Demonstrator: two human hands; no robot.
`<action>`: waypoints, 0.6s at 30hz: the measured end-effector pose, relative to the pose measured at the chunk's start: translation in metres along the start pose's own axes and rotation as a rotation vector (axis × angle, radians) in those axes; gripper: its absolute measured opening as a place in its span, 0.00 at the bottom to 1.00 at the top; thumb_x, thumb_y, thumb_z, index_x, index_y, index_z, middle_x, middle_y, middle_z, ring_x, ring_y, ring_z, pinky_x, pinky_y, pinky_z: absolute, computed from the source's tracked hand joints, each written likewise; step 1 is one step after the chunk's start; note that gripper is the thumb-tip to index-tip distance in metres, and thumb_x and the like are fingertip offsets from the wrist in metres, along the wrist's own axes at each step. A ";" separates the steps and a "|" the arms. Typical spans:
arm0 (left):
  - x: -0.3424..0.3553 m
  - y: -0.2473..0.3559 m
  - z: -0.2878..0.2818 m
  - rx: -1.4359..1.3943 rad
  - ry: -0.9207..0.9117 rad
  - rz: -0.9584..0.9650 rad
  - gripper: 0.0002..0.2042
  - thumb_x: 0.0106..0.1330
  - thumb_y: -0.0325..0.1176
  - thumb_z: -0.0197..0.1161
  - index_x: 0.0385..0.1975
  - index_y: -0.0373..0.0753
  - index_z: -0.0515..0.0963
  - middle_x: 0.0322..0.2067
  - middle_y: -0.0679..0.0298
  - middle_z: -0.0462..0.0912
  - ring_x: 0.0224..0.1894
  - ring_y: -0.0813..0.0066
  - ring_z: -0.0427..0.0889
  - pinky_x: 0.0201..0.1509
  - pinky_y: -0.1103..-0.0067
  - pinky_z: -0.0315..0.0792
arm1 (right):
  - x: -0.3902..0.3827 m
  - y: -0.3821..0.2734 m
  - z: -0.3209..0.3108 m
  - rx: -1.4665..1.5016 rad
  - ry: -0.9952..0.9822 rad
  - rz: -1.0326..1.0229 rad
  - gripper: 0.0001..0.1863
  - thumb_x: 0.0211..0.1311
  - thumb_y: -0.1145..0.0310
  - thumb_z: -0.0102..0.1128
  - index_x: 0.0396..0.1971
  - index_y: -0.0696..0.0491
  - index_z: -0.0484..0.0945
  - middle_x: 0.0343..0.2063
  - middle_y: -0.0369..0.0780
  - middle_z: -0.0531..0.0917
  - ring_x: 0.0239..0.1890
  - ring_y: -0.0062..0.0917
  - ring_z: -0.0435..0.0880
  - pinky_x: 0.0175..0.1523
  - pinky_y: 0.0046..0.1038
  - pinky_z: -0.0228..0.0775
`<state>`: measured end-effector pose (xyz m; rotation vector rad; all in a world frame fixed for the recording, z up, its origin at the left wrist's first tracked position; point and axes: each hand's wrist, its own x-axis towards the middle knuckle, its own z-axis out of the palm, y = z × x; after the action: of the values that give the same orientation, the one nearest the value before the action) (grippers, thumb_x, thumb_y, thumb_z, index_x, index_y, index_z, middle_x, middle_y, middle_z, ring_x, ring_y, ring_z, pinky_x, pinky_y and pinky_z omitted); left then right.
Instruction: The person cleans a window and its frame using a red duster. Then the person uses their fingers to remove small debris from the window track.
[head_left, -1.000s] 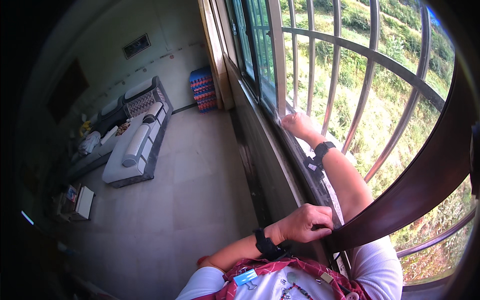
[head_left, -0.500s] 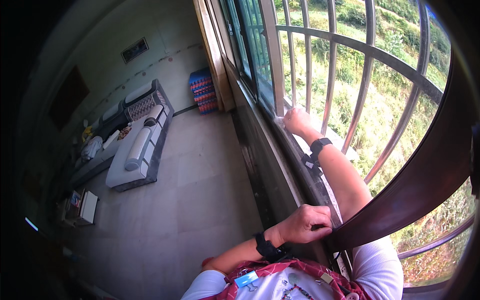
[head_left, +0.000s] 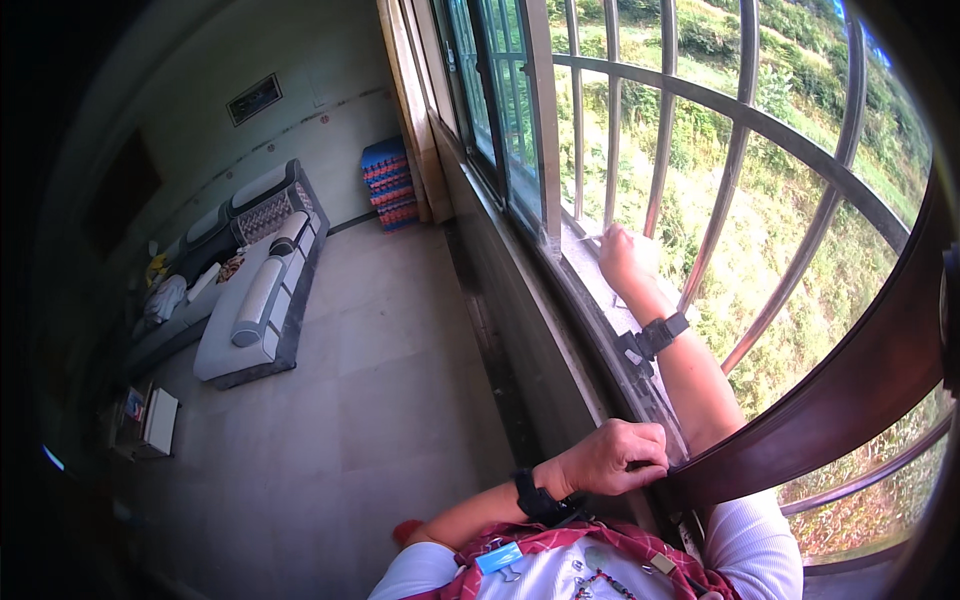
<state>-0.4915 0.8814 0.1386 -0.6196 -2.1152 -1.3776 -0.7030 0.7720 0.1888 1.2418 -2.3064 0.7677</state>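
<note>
My right hand reaches out through the open part of the window, over the pale outer ledge, close to the metal bars. Its fingers are closed, and a thin whitish wisp shows at their tips, too small to name. Beside it stands the lower corner of the glass sliding sash, with a whitish, see-through patch on it. My left hand is curled into a fist on the window frame, against the lower end of a reddish-brown frame. What its fingers close on, if anything, is hidden.
Below the window track a dark wall drops to the tiled floor. Across the room stand a grey and white sofa, a stack of blue and red mats and a low box-like stand. A curtain hangs beside the window.
My right hand has drawn away from the sash corner, moving right and slightly nearer over the ledge. My left hand stays in its place. The view has shifted slightly.
</note>
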 end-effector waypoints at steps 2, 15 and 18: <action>-0.001 0.001 -0.001 0.003 0.001 0.000 0.03 0.56 0.22 0.65 0.28 0.34 0.79 0.26 0.60 0.77 0.28 0.66 0.79 0.31 0.76 0.72 | -0.012 -0.005 -0.027 0.002 0.073 -0.010 0.09 0.58 0.66 0.55 0.25 0.54 0.76 0.24 0.45 0.83 0.29 0.39 0.84 0.33 0.38 0.75; -0.003 -0.009 -0.006 -0.089 -0.007 0.032 0.06 0.55 0.22 0.66 0.32 0.34 0.80 0.28 0.61 0.77 0.26 0.69 0.79 0.29 0.78 0.72 | -0.059 0.029 -0.073 -0.330 0.299 -0.169 0.07 0.56 0.67 0.59 0.25 0.52 0.72 0.23 0.40 0.78 0.29 0.35 0.80 0.30 0.35 0.71; -0.007 -0.014 -0.009 -0.139 -0.032 0.012 0.06 0.56 0.21 0.66 0.33 0.34 0.80 0.30 0.62 0.78 0.27 0.72 0.79 0.31 0.80 0.72 | -0.056 0.029 -0.070 -0.610 0.192 -0.274 0.04 0.49 0.72 0.56 0.25 0.51 0.71 0.23 0.37 0.77 0.29 0.28 0.80 0.28 0.28 0.73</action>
<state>-0.4935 0.8676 0.1277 -0.7126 -2.0490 -1.5269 -0.6919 0.8647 0.2013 1.0997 -1.9394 0.0648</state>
